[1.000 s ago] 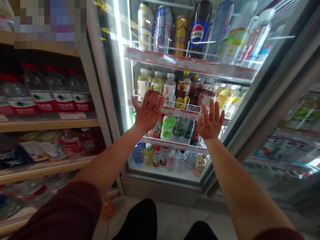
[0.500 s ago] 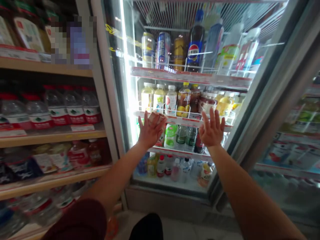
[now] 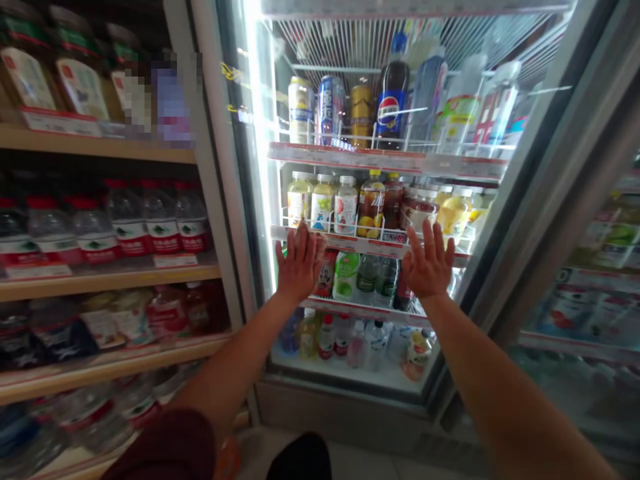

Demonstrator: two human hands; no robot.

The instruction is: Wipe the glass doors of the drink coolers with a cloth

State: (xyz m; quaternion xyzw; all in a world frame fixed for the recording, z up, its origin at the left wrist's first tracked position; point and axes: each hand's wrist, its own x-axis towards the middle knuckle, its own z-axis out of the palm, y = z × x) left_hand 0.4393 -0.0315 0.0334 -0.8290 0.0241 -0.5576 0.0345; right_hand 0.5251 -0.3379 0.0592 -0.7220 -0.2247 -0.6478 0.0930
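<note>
My left hand (image 3: 299, 267) is raised in front of the lit drinks cooler (image 3: 345, 390), palm away from me, fingers stretched out. A pale, crumpled-looking piece (image 3: 321, 248) shows behind its fingers on the right side; whether it is a cloth, and whether the hand holds it, I cannot tell. To the right, my right hand (image 3: 429, 261) is up at about the same height, fingers spread, with nothing visible in it. Beyond the hands stand juice bottles (image 3: 345, 205), a yellow-capped tea bottle (image 3: 371, 203) and a green-labelled bottle (image 3: 346, 275). Contact with the glass is not clear.
Wooden shelves (image 3: 125, 277) at left carry red-capped water bottles (image 3: 131, 217) and other drinks. Higher in the cooler are cans (image 3: 330, 110) and a cola bottle (image 3: 393, 100). Another glass-fronted cooler (image 3: 580, 333) stands at right. My dark-clad knee (image 3: 300, 459) shows below.
The view has shifted slightly, so the shelves sit lower and further right. My left hand's fingers point more upward, and less of the pale piece shows. My right hand stays raised and spread.
</note>
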